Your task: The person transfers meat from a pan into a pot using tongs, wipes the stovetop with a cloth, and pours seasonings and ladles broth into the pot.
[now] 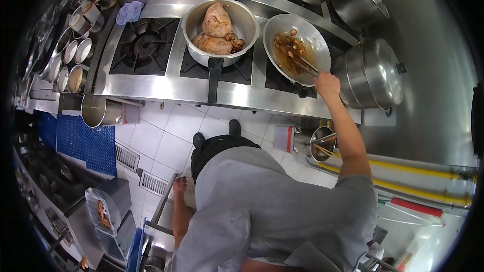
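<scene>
My right hand (327,83) is closed around the handle of a thin metal utensil (306,64), tongs or a spoon. The utensil's far end rests in a tilted frying pan (323,53) holding brown, oily bits. Left of the pan stands a deep pot (246,17) with a black handle toward me; two large browned pieces of meat (218,21) and darker bits lie inside. Low at my side, my left hand (180,185) is closed beside a metal rail (164,199) of a counter; what it holds, if anything, cannot be made out.
An unused burner (145,45) and a bluish cloth (130,12) are at the left of the stove. Large pots (370,73) stand right. Small containers (76,78) line the left side. Below the stove's front edge are a utensil bucket (322,143) and yellow pipes (413,168).
</scene>
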Demonstrator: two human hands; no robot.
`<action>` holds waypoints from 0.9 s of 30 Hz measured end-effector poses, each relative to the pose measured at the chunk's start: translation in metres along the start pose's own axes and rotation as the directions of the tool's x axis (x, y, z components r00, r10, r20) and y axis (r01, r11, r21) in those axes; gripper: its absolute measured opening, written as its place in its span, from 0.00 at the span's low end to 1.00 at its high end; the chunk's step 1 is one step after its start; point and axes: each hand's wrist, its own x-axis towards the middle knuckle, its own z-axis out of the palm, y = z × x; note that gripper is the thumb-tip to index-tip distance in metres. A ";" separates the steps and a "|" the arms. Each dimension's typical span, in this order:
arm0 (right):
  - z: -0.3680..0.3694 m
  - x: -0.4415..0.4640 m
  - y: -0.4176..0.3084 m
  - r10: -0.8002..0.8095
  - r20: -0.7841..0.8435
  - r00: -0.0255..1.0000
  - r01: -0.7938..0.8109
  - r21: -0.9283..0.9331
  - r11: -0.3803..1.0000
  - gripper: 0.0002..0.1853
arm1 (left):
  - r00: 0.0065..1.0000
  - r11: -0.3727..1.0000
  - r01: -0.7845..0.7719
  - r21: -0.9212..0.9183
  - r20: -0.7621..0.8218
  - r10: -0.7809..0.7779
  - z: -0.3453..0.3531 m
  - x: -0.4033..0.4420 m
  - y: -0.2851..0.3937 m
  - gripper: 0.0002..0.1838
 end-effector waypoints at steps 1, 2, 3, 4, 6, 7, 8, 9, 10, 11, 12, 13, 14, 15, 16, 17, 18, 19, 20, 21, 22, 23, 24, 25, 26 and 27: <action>0.004 0.002 -0.001 0.004 0.000 1.000 -0.004 0.003 1.000 0.18 | 1.000 0.999 -0.013 0.041 -0.026 0.014 0.002 -0.002 0.004 0.14; 0.007 0.004 -0.002 -0.012 -0.023 1.000 0.012 -0.017 1.000 0.18 | 0.998 0.996 -0.025 0.081 -0.049 0.029 0.005 -0.004 0.009 0.17; 0.009 0.005 -0.001 -0.029 -0.045 0.999 0.027 -0.037 0.999 0.17 | 0.998 0.996 -0.028 0.083 -0.048 0.032 0.007 -0.008 0.012 0.17; 0.005 0.003 -0.001 -0.029 -0.047 0.998 0.027 -0.036 0.999 0.17 | 0.995 0.990 -0.086 0.112 -0.043 0.092 0.006 -0.010 0.011 0.17; -0.009 -0.001 0.000 0.036 -0.032 0.999 -0.036 0.003 0.999 0.17 | 0.987 0.980 -0.150 0.132 -0.046 0.157 0.003 -0.010 0.011 0.18; -0.021 -0.006 -0.003 0.028 -0.037 0.999 -0.028 0.005 1.000 0.17 | 0.985 0.980 -0.158 0.123 -0.053 0.166 0.003 -0.011 0.011 0.18; -0.037 -0.013 -0.005 0.064 -0.083 0.995 -0.062 0.025 0.998 0.17 | 0.983 0.980 -0.167 0.112 -0.061 0.174 0.003 -0.011 0.010 0.17; -0.054 -0.019 -0.009 0.101 -0.125 0.987 -0.095 0.048 0.994 0.17 | 0.982 0.980 -0.169 0.105 -0.070 0.177 -0.005 0.001 0.001 0.17; -0.072 -0.026 -0.013 0.091 -0.127 0.988 -0.085 0.051 0.995 0.17 | 0.992 0.987 -0.096 -0.125 0.067 0.105 -0.019 0.020 -0.014 0.16; -0.090 -0.033 -0.019 0.082 -0.171 0.982 -0.067 0.092 0.993 0.18 | 0.974 0.942 0.010 -0.334 0.215 0.066 -0.026 0.031 -0.023 0.15; -0.104 -0.039 -0.027 0.077 -0.213 0.974 -0.049 0.135 0.990 0.19 | 0.976 0.942 0.006 -0.335 0.206 0.067 -0.024 0.031 -0.027 0.15; -0.115 -0.044 -0.035 0.075 -0.210 0.975 -0.045 0.143 0.989 0.19 | 0.988 0.988 -0.032 -0.151 0.146 0.055 -0.019 0.031 -0.031 0.11; -0.124 -0.050 -0.045 0.058 -0.277 0.959 0.006 0.225 0.974 0.19 | 0.995 0.997 -0.057 0.042 0.086 0.054 -0.017 0.032 -0.033 0.07; -0.128 -0.054 -0.055 0.050 -0.345 0.937 0.060 0.300 0.952 0.20 | 0.995 0.997 -0.061 0.047 0.083 0.057 -0.016 0.035 -0.034 0.07; -0.128 -0.054 -0.066 0.022 -0.355 0.934 0.089 0.293 0.952 0.20 | 0.992 0.999 -0.033 0.007 0.118 0.032 -0.015 0.039 -0.035 0.07; -0.120 -0.051 -0.078 0.028 -0.358 0.933 0.086 0.298 0.951 0.20 | 0.988 0.999 -0.005 -0.032 0.157 0.010 -0.013 0.042 -0.034 0.07; -0.106 -0.044 -0.091 -0.032 -0.357 0.933 0.150 0.307 0.940 0.20 | 1.000 0.999 -0.012 0.035 -0.014 0.013 0.002 0.027 -0.021 0.06; -0.098 -0.039 -0.100 -0.093 -0.358 0.929 0.214 0.315 0.925 0.20 | 1.000 0.999 -0.018 0.040 -0.010 0.019 0.002 0.032 -0.021 0.06; -0.097 -0.036 -0.106 -0.085 -0.360 0.929 0.208 0.319 0.925 0.20 | 1.000 1.000 -0.022 0.020 0.006 0.022 0.002 0.036 -0.024 0.07; -0.097 -0.034 -0.111 -0.140 -0.307 0.941 0.231 0.285 0.930 0.20 | 0.999 1.000 -0.026 0.002 0.022 0.026 -0.001 0.041 -0.025 0.07; -0.099 -0.032 -0.116 -0.193 -0.255 0.948 0.258 0.253 0.933 0.21 | 0.985 0.904 -0.162 0.394 0.005 0.174 0.005 0.022 -0.009 0.10; -0.107 -0.033 -0.118 -0.183 -0.263 0.947 0.251 0.255 0.934 0.21 | 0.983 0.901 -0.174 0.398 0.012 0.185 0.007 0.012 0.001 0.10; -0.118 -0.037 -0.115 -0.184 -0.292 0.939 0.266 0.274 0.924 0.21 | 0.979 0.912 -0.152 0.381 -0.069 0.192 0.011 0.004 0.009 0.12; -0.124 -0.041 -0.113 -0.180 -0.316 0.931 0.276 0.292 0.916 0.21 | 0.970 0.922 -0.129 0.366 -0.144 0.194 0.012 -0.003 0.015 0.13; -0.126 -0.042 -0.114 -0.147 -0.297 0.944 0.237 0.297 0.925 0.21 | 0.970 0.931 -0.148 0.335 -0.137 0.203 0.011 -0.007 0.015 0.19; -0.121 -0.037 -0.113 -0.129 -0.297 0.946 0.220 0.296 0.929 0.21 | 0.971 0.926 -0.156 0.344 -0.121 0.208 0.014 -0.007 0.017 0.19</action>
